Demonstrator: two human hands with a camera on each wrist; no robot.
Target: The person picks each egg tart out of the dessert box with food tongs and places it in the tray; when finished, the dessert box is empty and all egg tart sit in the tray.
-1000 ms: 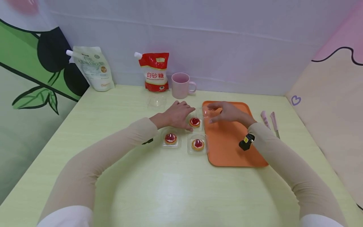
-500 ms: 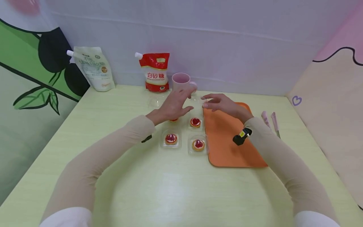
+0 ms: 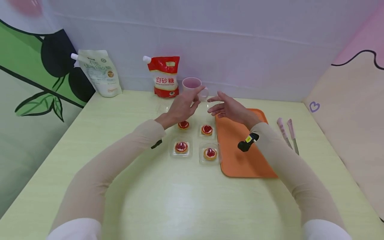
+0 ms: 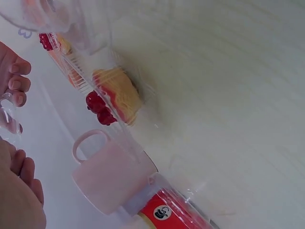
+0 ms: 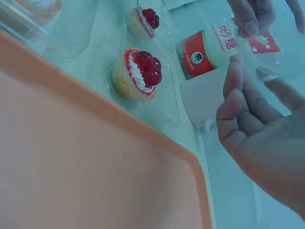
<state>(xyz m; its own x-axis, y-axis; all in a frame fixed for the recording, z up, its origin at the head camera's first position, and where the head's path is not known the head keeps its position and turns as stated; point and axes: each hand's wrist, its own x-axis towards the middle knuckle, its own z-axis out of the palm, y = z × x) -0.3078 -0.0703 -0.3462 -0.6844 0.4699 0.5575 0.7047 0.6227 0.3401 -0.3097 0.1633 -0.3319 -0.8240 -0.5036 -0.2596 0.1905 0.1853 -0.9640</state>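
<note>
A clear, curved plastic piece (image 4: 9, 117) is showing between the left hand (image 3: 181, 107) and right hand (image 3: 230, 108), near both sets of fingers. The right fingers are bending loosely, slightly parted, the left forefinger pointing outward (whether either is actually gripping it, I cannot tell).

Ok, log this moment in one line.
left hand: near mug; right hand: near tray; clear plastic: between hands, grip unclear; tarts: four visible; sugar bag: beside mug
</note>
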